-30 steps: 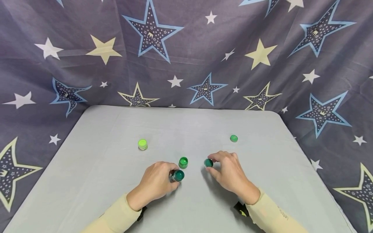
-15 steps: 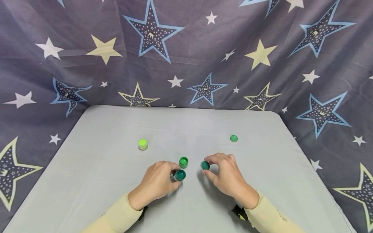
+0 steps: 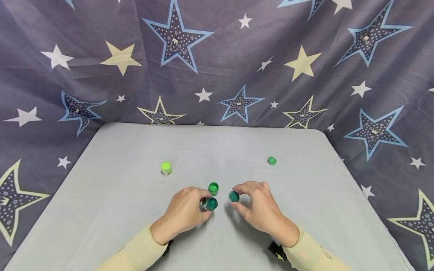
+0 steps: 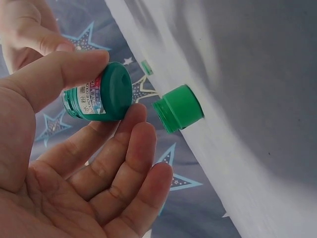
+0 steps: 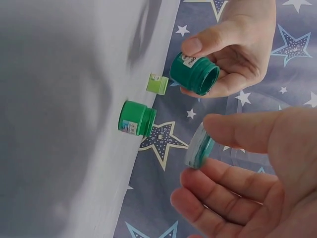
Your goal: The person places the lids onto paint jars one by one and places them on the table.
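My left hand [image 3: 184, 210] grips a small teal-green paint jar [image 3: 211, 204] between thumb and fingers, its open mouth tilted toward the head camera. In the left wrist view the labelled jar [image 4: 99, 96] is held off the table. My right hand [image 3: 260, 209] pinches a round teal lid [image 3: 234, 196] by its edges, a short gap to the right of that jar. The right wrist view shows the lid [image 5: 199, 147] edge-on, apart from the jar's threaded neck. Just behind the held jar, an uncapped bright green jar [image 3: 213, 189] stands upright on the table.
A lime-green jar [image 3: 166, 168] stands farther back on the left of the grey-white table [image 3: 135, 150]. Toward the back right lies a flat green lid [image 3: 272, 161]. A star-patterned dark cloth [image 3: 220, 64] hangs behind the table.
My right hand has moved left and slightly nearer the person, bringing the teal lid closer to the held jar. The left hand and its jar have shifted slightly right.
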{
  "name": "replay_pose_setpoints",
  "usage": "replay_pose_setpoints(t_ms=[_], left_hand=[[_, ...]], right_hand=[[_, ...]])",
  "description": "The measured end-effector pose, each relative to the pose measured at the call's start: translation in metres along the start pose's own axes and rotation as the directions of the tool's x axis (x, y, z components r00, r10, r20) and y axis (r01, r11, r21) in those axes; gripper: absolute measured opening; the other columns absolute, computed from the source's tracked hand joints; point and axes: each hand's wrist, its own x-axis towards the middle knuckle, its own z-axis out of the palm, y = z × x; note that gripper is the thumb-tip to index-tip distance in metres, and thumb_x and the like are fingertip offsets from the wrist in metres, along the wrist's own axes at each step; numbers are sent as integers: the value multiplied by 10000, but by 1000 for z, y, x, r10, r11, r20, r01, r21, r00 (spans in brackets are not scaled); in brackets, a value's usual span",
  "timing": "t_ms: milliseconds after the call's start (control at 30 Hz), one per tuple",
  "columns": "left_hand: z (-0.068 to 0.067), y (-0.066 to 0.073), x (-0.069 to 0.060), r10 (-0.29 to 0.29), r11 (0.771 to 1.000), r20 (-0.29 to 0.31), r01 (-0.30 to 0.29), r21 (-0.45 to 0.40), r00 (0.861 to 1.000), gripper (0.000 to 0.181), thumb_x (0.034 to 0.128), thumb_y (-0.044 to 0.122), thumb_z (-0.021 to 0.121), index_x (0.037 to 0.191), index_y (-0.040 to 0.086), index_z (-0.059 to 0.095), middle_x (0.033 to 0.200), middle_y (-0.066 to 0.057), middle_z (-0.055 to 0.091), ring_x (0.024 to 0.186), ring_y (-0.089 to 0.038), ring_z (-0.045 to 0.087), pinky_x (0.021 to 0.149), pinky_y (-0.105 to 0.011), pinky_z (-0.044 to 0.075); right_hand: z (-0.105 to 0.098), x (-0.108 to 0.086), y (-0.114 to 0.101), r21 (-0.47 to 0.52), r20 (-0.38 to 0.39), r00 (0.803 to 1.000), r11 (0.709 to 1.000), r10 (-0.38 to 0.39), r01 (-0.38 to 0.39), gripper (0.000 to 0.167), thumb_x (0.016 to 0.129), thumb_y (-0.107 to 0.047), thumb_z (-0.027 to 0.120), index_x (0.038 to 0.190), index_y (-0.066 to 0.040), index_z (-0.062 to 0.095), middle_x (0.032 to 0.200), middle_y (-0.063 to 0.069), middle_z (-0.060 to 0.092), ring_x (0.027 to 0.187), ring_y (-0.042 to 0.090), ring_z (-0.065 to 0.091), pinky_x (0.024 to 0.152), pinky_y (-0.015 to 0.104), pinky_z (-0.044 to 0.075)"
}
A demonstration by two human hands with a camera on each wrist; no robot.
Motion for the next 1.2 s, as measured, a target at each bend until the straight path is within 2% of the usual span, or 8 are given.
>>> replay_pose_setpoints(t_ms=[533,867,1200], left_hand=[[2,3,3,23,999,2,-23,35,1000,289,705,183,940,952,153,792,795,93,662,720,-78,584,639,-291,483],[5,2,4,34,999,-10,-34,35,999,301,700,185,948,960,145,802,782,86,654,696,-69,559,626,-283,463],[7,2,4,51,998,-10,-50,36,999,263,697,165,943,912,159,793,730,106,611,650,-49,493,629,-284,435]], right_hand=[[4,0,-8,15,14,999,999,-42,41,290,811,-189,890,1067,-157,759,992,-102,730,962,90,658,906,368,389],[8,0,-12,29,10,997,997,-78,77,289,806,-194,896,1059,-156,763,1025,-89,741,974,77,659,902,368,396],[13,0,-16,48,33,997,996,-73,72,283,800,-189,898,1048,-177,762,1053,-87,745,1001,84,655,899,357,382]])
